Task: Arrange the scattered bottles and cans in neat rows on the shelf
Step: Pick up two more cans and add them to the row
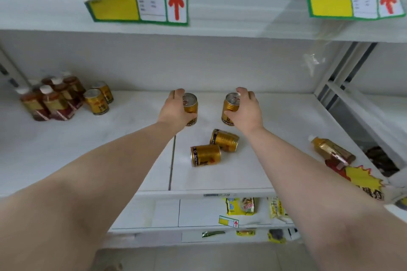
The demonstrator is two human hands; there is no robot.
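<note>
Now gathering cans.
Left hand (176, 110) and right hand (245, 109) each grip a gold metal can (191, 105); next, likely, beside the far-left standing cans (97, 101).

- The left price tag (137, 2) on the upper shelf (242, 9) shows a red arrow pointing up; I cannot read its small print.
- The right price tag (354, 2) shows the same arrow.
- The small tag (229, 221) below has one too.
- The lying can (206, 155) has lettering, too blurred to read.
</note>
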